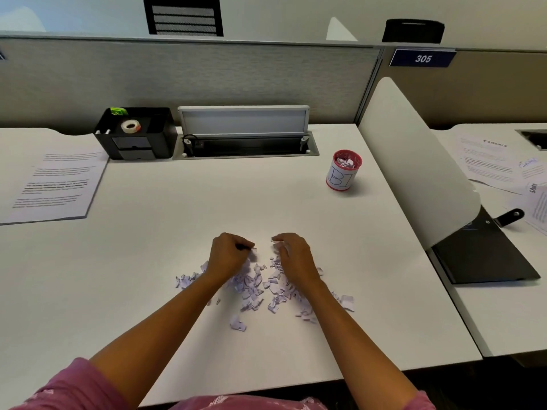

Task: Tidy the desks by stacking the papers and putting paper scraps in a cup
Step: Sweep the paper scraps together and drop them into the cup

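Head view: gathering paper scraps (254, 287) at lower centre, left hand (228, 255) and right hand (293, 257) curled, seemingly pinching bits, risking spills carrying to cup (343, 170) at upper right.

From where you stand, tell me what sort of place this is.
Most likely an open-plan office. White desks stand side by side, split by a grey partition bearing a 305 number plate, with office chairs behind and printed papers lying out.

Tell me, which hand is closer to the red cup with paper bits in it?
The right hand. It is nearer the cup, which stands farther back and to its right. The left hand is farther left, over the paper scraps.
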